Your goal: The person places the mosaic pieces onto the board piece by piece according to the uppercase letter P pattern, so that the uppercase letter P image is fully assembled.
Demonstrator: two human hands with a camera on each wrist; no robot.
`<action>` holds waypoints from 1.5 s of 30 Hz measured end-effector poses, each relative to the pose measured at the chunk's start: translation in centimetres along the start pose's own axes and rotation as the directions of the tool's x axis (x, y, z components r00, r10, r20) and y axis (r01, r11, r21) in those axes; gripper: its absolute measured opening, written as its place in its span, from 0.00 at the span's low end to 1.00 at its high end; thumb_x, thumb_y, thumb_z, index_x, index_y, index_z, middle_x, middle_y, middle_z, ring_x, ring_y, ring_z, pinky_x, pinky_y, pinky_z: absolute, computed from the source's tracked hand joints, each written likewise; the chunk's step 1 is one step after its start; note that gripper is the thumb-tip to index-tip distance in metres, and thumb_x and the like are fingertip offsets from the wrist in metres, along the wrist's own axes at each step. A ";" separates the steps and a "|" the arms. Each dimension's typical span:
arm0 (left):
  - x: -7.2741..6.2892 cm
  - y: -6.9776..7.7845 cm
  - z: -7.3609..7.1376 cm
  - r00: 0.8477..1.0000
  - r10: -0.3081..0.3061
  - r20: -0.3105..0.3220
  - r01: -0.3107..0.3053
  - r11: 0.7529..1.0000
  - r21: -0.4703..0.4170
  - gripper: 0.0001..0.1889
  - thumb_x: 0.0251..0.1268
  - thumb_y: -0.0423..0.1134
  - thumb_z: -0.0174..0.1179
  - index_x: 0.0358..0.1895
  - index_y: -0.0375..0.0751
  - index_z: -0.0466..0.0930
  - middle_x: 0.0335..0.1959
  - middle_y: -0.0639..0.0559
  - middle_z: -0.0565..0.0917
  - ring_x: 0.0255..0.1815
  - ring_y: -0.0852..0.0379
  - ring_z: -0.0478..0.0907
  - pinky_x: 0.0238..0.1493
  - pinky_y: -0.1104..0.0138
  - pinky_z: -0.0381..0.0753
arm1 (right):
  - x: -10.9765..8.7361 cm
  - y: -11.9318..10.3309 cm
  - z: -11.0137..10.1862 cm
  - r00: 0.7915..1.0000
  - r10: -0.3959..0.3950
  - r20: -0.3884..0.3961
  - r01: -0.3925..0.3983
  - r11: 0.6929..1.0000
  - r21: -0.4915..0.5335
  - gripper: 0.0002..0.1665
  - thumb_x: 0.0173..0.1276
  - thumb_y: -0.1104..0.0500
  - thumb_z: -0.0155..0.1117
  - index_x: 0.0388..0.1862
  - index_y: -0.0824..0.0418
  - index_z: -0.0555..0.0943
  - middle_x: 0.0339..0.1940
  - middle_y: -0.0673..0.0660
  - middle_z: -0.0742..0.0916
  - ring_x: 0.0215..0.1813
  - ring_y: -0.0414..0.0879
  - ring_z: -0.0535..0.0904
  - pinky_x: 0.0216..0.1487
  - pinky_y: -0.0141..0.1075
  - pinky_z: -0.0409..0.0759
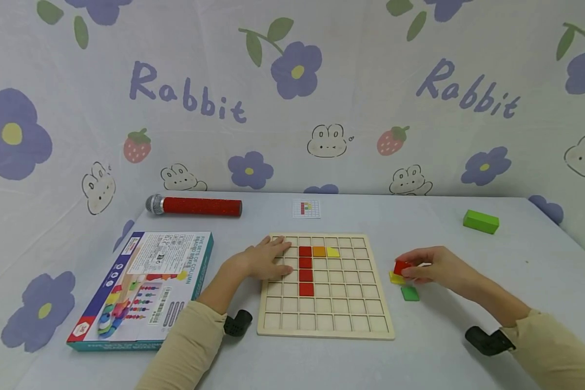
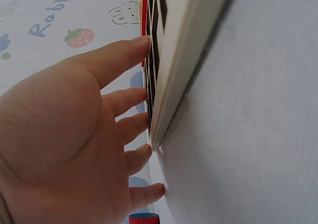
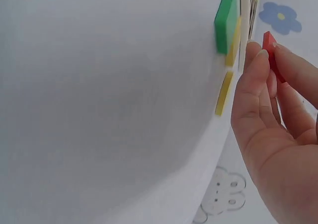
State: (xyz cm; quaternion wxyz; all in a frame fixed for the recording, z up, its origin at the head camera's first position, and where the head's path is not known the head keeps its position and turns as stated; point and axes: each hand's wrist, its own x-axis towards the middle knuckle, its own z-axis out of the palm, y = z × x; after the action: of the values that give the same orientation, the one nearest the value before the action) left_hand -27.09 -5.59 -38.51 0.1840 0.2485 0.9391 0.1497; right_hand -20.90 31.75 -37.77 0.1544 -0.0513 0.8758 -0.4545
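My right hand (image 1: 441,266) pinches a red tile (image 3: 269,41) between thumb and fingertips, right of the wooden grid board (image 1: 331,337). Below that hand lie yellow tiles (image 3: 225,94) and a green tile (image 1: 410,293) on the table. Fingers spread, my left hand (image 1: 263,260) rests on the board's upper left edge; the left wrist view shows its fingertips along the rim. On the board, several red tiles (image 1: 305,262) stand in a column. An orange tile (image 1: 319,251) and a yellow piece with a slanted side (image 1: 332,252) continue the top row to the right.
A small pattern card (image 1: 306,209) lies behind the board. To the left are a flat boxed set (image 1: 146,292) and a red microphone-shaped object (image 1: 195,206). A green block (image 1: 481,221) sits at the far right. A printed cloth hangs behind the table.
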 end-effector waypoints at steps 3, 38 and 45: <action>0.0 0.0 0.0 1.000 0.002 0.001 -0.002 1.000 -0.001 0.35 0.69 0.52 0.53 0.75 0.44 0.54 0.76 0.45 0.51 0.75 0.42 0.40 0.67 0.40 0.46 | 0.0 -0.6 0.7 1.000 0.012 0.026 -0.013 0.999 0.047 0.31 0.62 0.53 0.70 0.59 0.70 0.75 0.49 0.60 0.81 0.46 0.49 0.79 0.47 0.38 0.80; -0.2 0.2 -0.2 1.000 -0.003 0.002 0.003 1.000 0.004 0.35 0.70 0.52 0.53 0.75 0.44 0.54 0.76 0.45 0.51 0.75 0.42 0.40 0.67 0.41 0.46 | 1.3 -6.7 8.8 0.972 -0.004 0.234 -0.031 0.989 0.144 0.19 0.62 0.63 0.68 0.52 0.69 0.81 0.38 0.56 0.86 0.33 0.45 0.82 0.38 0.36 0.82; -0.2 0.2 -0.3 1.000 -0.006 0.011 0.006 1.000 0.011 0.35 0.70 0.52 0.52 0.75 0.44 0.54 0.76 0.45 0.50 0.75 0.42 0.40 0.68 0.41 0.46 | 1.8 -7.5 10.2 0.965 0.007 0.260 -0.050 0.986 0.156 0.17 0.63 0.65 0.67 0.51 0.68 0.81 0.36 0.57 0.86 0.33 0.46 0.83 0.36 0.34 0.82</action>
State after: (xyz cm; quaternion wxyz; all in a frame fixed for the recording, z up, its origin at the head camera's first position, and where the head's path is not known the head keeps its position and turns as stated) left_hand -26.92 -5.58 -38.14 0.1881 0.2474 0.9397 0.1427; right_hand -19.75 18.96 -37.57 0.2776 -0.0849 0.8090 -0.5111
